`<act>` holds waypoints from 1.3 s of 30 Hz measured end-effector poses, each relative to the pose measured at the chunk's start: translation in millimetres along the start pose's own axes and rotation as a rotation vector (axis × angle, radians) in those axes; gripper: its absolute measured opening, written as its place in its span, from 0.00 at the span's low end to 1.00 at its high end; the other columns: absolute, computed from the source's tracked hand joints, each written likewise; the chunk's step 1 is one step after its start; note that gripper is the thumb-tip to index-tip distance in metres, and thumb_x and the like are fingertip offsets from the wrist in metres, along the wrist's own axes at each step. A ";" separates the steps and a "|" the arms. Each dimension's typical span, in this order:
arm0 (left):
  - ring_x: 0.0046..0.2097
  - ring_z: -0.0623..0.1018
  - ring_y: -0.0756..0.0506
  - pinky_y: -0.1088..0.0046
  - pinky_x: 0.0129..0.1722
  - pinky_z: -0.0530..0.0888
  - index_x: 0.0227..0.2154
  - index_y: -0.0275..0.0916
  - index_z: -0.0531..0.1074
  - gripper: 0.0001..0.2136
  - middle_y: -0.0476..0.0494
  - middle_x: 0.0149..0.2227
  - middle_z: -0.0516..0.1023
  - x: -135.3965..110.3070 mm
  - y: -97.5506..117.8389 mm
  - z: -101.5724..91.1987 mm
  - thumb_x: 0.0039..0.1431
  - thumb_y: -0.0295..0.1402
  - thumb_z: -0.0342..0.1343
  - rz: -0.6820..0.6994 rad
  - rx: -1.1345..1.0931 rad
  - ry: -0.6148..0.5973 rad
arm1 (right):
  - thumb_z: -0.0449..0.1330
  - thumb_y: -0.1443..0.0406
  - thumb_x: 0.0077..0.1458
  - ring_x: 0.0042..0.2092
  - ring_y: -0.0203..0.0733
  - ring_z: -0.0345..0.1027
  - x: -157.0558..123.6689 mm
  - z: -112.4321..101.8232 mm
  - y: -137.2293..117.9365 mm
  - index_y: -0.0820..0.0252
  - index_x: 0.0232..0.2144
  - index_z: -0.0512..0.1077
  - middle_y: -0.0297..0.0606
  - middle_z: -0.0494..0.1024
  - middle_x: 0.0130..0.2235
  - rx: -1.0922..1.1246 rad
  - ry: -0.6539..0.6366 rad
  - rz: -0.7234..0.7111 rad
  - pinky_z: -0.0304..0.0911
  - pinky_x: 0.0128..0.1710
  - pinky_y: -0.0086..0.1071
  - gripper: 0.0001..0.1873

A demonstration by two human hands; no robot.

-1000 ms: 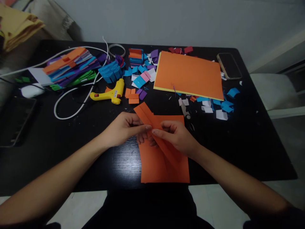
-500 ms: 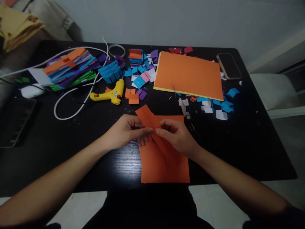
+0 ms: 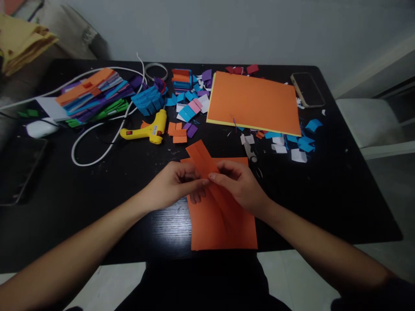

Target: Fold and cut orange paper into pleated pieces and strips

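Both hands pinch a folded strip of orange paper (image 3: 199, 153) that slants from upper left to lower right. My left hand (image 3: 178, 183) grips its left edge between thumb and fingers. On the other edge, my right hand (image 3: 238, 183) presses with its thumb close to the left thumb. Beneath the strip, an orange paper sheet (image 3: 207, 229) lies flat at the table's front edge. The strip's lower end is hard to tell from this sheet. Scissors (image 3: 251, 155) lie just beyond my right hand, partly in shadow.
A yellow glue gun (image 3: 145, 131) and a white cable (image 3: 78, 162) lie at left. Folded paper strips (image 3: 97, 93) are piled behind them. An orange sheet stack (image 3: 256, 101), coloured paper scraps (image 3: 306, 144) and a phone (image 3: 308, 89) sit at the back and right.
My left hand has slipped slightly down along the strip, its thumb drawn a little back. The right hand keeps its pinch. The whole view has shifted slightly.
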State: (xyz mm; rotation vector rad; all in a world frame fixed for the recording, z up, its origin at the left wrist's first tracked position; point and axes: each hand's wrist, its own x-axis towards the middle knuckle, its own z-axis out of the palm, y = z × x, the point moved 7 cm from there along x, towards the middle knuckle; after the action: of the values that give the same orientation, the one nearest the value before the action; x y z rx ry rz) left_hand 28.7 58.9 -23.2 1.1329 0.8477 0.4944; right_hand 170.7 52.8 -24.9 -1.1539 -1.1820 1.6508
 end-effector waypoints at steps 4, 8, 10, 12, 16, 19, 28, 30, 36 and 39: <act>0.25 0.82 0.49 0.77 0.26 0.80 0.29 0.32 0.78 0.11 0.44 0.26 0.83 -0.9 -4.6 1.4 0.61 0.36 0.67 -0.061 -0.012 -0.028 | 0.71 0.56 0.53 0.30 0.35 0.61 -0.4 1.0 1.6 0.57 0.24 0.70 0.28 0.67 0.26 -0.002 -0.008 0.021 0.59 0.32 0.32 0.16; 0.25 0.82 0.49 0.77 0.26 0.80 0.29 0.32 0.78 0.12 0.43 0.26 0.83 -1.1 -9.1 4.8 0.61 0.36 0.67 -0.109 -0.025 -0.051 | 0.71 0.56 0.53 0.31 0.36 0.65 -0.9 2.9 2.9 0.57 0.26 0.73 0.30 0.72 0.28 0.038 -0.043 0.023 0.63 0.34 0.33 0.14; 0.25 0.82 0.49 0.76 0.26 0.81 0.30 0.32 0.78 0.11 0.43 0.26 0.83 -1.4 -11.6 8.9 0.61 0.36 0.67 -0.131 -0.040 -0.076 | 0.71 0.56 0.54 0.32 0.37 0.67 -1.1 2.8 2.8 0.57 0.27 0.74 0.31 0.74 0.29 0.028 -0.042 0.028 0.64 0.35 0.33 0.13; 0.25 0.82 0.48 0.76 0.26 0.81 0.30 0.33 0.78 0.10 0.44 0.26 0.83 -2.2 -14.8 13.4 0.61 0.36 0.67 -0.165 -0.045 -0.109 | 0.71 0.57 0.54 0.31 0.37 0.66 -1.2 2.2 1.4 0.56 0.26 0.74 0.30 0.73 0.28 0.009 -0.031 0.025 0.64 0.34 0.33 0.13; 0.24 0.82 0.48 0.75 0.25 0.81 0.28 0.33 0.77 0.10 0.43 0.25 0.83 -3.3 -18.5 17.3 0.60 0.35 0.67 -0.209 -0.040 -0.137 | 0.71 0.57 0.54 0.30 0.36 0.65 -1.0 3.5 -0.8 0.56 0.25 0.73 0.29 0.72 0.27 0.028 -0.040 0.013 0.64 0.34 0.33 0.14; 0.24 0.82 0.49 0.77 0.25 0.80 0.26 0.33 0.76 0.11 0.43 0.24 0.82 -4.4 -20.4 20.3 0.61 0.34 0.66 -0.232 -0.023 -0.168 | 0.72 0.57 0.53 0.31 0.36 0.65 -1.0 2.5 1.3 0.57 0.26 0.74 0.30 0.73 0.28 0.039 -0.027 0.026 0.63 0.34 0.32 0.13; 0.27 0.83 0.48 0.74 0.30 0.81 0.30 0.34 0.77 0.12 0.44 0.27 0.82 -2.2 -9.8 10.3 0.63 0.39 0.65 -0.127 0.050 -0.130 | 0.72 0.54 0.53 0.30 0.36 0.61 1.4 -3.8 -0.2 0.56 0.24 0.70 0.29 0.68 0.26 -0.035 0.025 0.000 0.61 0.32 0.32 0.18; 0.28 0.83 0.48 0.75 0.30 0.81 0.32 0.34 0.77 0.12 0.44 0.28 0.82 -1.1 -4.4 4.3 0.64 0.40 0.64 -0.081 0.070 -0.089 | 0.72 0.53 0.53 0.29 0.35 0.60 2.0 -2.9 -2.0 0.56 0.22 0.69 0.28 0.67 0.25 -0.039 0.018 -0.022 0.61 0.31 0.32 0.20; 0.27 0.82 0.49 0.75 0.30 0.81 0.32 0.34 0.77 0.11 0.44 0.28 0.82 -2.2 -9.2 12.9 0.65 0.37 0.61 -0.116 0.063 -0.134 | 0.73 0.55 0.51 0.31 0.36 0.65 1.4 -2.9 2.9 0.56 0.26 0.74 0.30 0.72 0.27 0.005 0.028 0.010 0.65 0.34 0.32 0.15; 0.27 0.83 0.49 0.75 0.30 0.81 0.30 0.34 0.76 0.11 0.44 0.27 0.82 -3.8 -14.1 20.1 0.65 0.35 0.61 -0.158 0.063 -0.181 | 0.73 0.55 0.51 0.35 0.38 0.70 1.2 -3.5 3.8 0.56 0.29 0.78 0.32 0.77 0.31 0.025 0.034 0.012 0.68 0.40 0.34 0.13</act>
State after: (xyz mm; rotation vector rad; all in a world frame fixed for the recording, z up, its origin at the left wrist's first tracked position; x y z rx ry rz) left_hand 41.4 39.3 -31.6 1.1395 0.7917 0.2323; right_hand 173.4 53.7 -29.4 -1.1711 -1.1316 1.6446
